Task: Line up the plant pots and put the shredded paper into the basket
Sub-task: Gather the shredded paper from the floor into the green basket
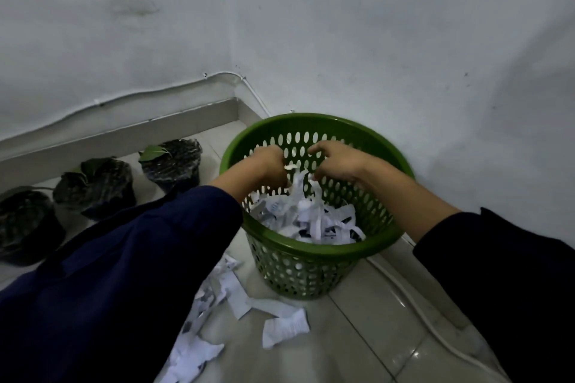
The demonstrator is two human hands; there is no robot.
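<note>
Green perforated basket sits on the tile floor in the wall corner, part-filled with shredded paper. Three black plant pots stand in a row along the left baseboard, near each other. Loose strips lie on the floor just in front of the basket. Both hands are over the basket mouth: left hand and right hand have fingers curled, pinching a bunch of strips that dangles between them. Paper looks light, limp, prone to shedding bits. Best to scoop floor strips in bunches from underneath, not pick single ends.
</note>
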